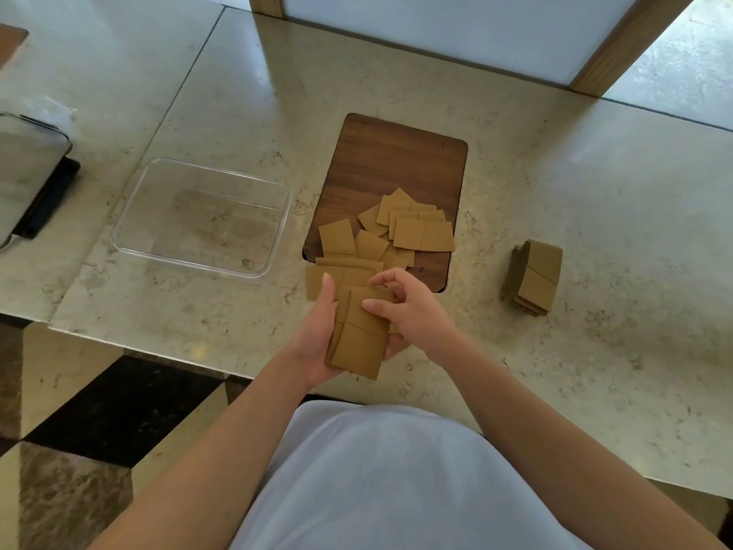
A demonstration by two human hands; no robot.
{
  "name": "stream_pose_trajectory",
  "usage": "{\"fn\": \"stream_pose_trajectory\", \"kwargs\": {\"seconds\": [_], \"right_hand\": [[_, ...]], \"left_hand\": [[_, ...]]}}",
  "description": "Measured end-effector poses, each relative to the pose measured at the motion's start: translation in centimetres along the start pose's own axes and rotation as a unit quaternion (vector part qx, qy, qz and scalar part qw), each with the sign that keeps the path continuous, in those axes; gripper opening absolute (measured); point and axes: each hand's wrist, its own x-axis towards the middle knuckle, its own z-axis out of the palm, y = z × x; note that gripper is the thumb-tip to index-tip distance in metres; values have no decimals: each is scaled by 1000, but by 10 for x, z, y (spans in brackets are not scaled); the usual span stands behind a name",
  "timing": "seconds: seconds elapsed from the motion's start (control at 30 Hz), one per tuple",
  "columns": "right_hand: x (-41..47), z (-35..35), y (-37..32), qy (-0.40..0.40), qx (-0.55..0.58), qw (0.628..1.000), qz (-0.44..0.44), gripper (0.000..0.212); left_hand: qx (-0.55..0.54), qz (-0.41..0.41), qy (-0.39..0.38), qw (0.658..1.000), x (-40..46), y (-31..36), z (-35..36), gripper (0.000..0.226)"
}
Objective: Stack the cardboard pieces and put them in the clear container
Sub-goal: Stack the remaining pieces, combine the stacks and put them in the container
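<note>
My left hand [317, 335] cups a small stack of tan cardboard pieces [359, 343] from the left side and below, over the near edge of the counter. My right hand [412, 311] rests its thumb and fingers on the top and right edge of that same stack. Several loose cardboard pieces [396, 232] lie scattered on a dark wooden board [396, 160] just beyond my hands. A finished stack of cardboard pieces [535, 275] stands on the counter to the right. The clear container [131, 216] sits to the left of the board and holds nothing.
The marble counter [595, 192] runs across the view, its near edge close under my hands. At the far left lies a clear lid [27, 160] over a dark flat object [51, 200]. A white panel in a wooden frame [611, 45] stands behind the board.
</note>
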Motion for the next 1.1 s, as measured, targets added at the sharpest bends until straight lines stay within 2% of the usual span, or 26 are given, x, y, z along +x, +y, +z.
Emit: {"fn": "stream_pose_trajectory", "kwargs": {"seconds": [0.1,0.2,0.27,0.3,0.37,0.47,0.6,0.7,0.77,0.87,0.93,1.1], "right_hand": [[3,15,4,9,-43,999,-24,25],[11,28,12,22,-101,992,-66,19],[18,33,19,56,-98,992,-55,20],[22,33,24,79,-139,985,-60,21],[28,30,39,86,-303,945,-90,32],[34,32,53,18,-491,864,-105,56],[44,44,52,-13,-570,812,-122,70],[52,51,47,-11,-595,796,-116,77],[56,53,43,1,-606,786,-120,71],[60,51,38,11,-614,781,-114,58],[61,48,37,4,-601,793,-98,53],[53,36,31,-37,-387,921,3,30]], "left_hand": [[-30,-13,-4,999,1,-3,-10,85],[-65,-27,20,997,0,-6,-19,80],[-95,-9,28,995,-4,-5,-27,68],[-113,7,30,993,-5,-3,-31,59],[-153,39,32,987,-10,0,-41,43],[-199,73,41,976,-18,4,-57,37],[-232,71,47,969,-25,3,-69,54],[-240,75,62,966,-29,1,-74,49],[-235,87,81,965,-29,0,-78,47],[-220,98,112,964,-28,-1,-85,53],[-220,99,129,962,-29,-2,-91,55],[-224,123,181,950,-31,-10,-99,54]]}}
